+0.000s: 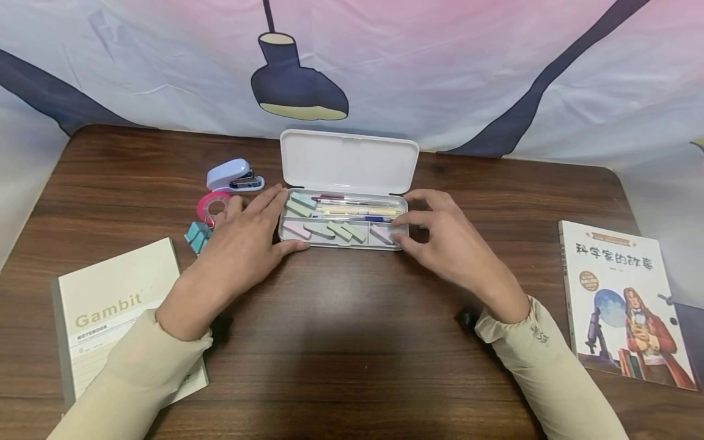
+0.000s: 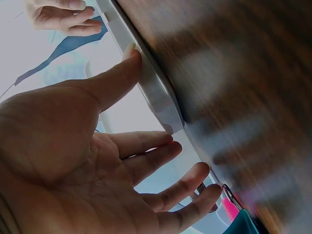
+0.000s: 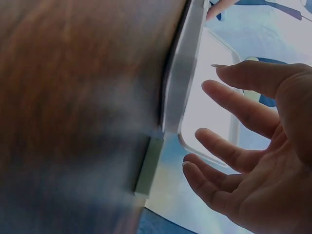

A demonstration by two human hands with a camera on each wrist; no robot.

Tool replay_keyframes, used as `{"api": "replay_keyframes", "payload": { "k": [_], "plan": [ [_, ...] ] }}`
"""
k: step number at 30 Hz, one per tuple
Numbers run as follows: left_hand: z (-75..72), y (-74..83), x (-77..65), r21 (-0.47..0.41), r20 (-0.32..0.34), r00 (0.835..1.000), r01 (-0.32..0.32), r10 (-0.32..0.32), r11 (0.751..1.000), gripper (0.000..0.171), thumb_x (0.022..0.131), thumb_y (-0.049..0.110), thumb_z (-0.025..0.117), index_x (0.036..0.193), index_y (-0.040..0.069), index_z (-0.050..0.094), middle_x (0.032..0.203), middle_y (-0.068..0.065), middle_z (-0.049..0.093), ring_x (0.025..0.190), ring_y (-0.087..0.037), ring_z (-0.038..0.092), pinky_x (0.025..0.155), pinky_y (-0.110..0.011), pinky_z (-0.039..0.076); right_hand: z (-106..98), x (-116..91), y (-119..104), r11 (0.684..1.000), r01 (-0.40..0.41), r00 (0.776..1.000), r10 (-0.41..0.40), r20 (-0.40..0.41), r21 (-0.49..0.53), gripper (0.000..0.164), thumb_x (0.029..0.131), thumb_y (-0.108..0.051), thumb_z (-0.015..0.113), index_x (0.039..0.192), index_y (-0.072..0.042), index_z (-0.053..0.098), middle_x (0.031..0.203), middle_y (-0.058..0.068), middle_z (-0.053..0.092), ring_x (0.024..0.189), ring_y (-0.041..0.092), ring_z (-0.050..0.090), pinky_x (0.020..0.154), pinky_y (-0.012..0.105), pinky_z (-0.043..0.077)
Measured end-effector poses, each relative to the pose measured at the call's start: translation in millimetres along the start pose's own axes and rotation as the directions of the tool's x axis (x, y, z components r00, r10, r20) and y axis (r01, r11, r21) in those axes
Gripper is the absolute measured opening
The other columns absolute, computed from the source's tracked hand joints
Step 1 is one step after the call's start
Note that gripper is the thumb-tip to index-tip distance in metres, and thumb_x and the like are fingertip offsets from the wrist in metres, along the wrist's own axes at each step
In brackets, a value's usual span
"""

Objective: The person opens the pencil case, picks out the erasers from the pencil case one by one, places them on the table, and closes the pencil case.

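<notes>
A white pencil case (image 1: 379,243) lies with its lid (image 1: 349,160) raised at the back. Inside are several pens (image 1: 352,211) and several small pastel sticks (image 1: 318,230), with one pink stick (image 1: 381,234) in the right front compartment. My left hand (image 1: 247,235) rests at the case's left end, its thumb against the front wall (image 2: 151,83) and its fingers spread. At the right end is my right hand (image 1: 445,235), fingers loosely bent and apart, fingertips near the rim. Nothing is held in either palm. A green block (image 3: 149,168) shows beyond the case's corner in the right wrist view.
Left of the case stand a light blue stapler (image 1: 231,176), a pink tape roll (image 1: 209,205) and a teal binder clip (image 1: 197,236). A notebook (image 1: 121,275) lies partly under the left sleeve. At the right edge is a book (image 1: 616,293). Cloth (image 1: 440,79) hangs behind the table.
</notes>
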State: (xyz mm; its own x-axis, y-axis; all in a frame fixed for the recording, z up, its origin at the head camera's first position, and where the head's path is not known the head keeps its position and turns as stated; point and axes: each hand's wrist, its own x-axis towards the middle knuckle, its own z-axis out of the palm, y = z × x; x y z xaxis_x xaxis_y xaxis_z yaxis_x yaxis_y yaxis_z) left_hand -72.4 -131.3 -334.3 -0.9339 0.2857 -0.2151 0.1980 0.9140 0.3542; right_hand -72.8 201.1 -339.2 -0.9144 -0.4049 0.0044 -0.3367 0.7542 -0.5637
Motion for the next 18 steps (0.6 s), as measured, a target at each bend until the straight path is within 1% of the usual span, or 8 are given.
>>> {"api": "replay_keyframes", "payload": {
  "k": [3, 9, 18],
  "plan": [
    [0.1, -0.2, 0.0, -0.001, -0.001, 1.0, -0.001, 0.001, 1.0, 0.097, 0.107, 0.051, 0.079, 0.179, 0.002, 0.035, 0.187, -0.024, 0.035, 0.136, -0.056, 0.046, 0.115, -0.075, 0.042, 3.1, 2.5, -1.1, 1.0, 0.003, 1.0, -0.003, 0.019, -0.016, 0.017, 0.106, -0.017, 0.083, 0.12, -0.014, 0.09, 0.163, 0.019, 0.063, 0.158, 0.045, 0.049, 0.131, 0.064, 0.041],
    [0.0, -0.1, -0.1, -0.001, 0.001, 1.0, -0.003, 0.003, 1.0, 0.097, 0.108, 0.052, 0.079, 0.179, 0.002, 0.034, 0.187, -0.024, 0.035, 0.135, -0.055, 0.046, 0.113, -0.075, 0.043, 7.1, 6.9, -3.4, 0.998, 0.015, 0.999, -0.012, 0.05, -0.058, 0.02, 0.105, -0.016, 0.082, 0.123, -0.013, 0.09, 0.166, 0.021, 0.061, 0.159, 0.047, 0.049, 0.134, 0.07, 0.034],
    [-0.5, -0.2, -0.2, -0.001, 0.006, 1.0, 0.001, -0.001, 1.0, 0.097, 0.108, 0.051, 0.079, 0.179, 0.003, 0.034, 0.187, -0.023, 0.034, 0.136, -0.055, 0.046, 0.114, -0.075, 0.043, 11.4, 10.8, -5.7, 0.996, 0.009, 0.997, -0.002, 0.072, -0.092, 0.024, 0.103, -0.013, 0.081, 0.125, -0.008, 0.089, 0.167, 0.024, 0.059, 0.159, 0.048, 0.047, 0.131, 0.07, 0.036]
  ]
}}
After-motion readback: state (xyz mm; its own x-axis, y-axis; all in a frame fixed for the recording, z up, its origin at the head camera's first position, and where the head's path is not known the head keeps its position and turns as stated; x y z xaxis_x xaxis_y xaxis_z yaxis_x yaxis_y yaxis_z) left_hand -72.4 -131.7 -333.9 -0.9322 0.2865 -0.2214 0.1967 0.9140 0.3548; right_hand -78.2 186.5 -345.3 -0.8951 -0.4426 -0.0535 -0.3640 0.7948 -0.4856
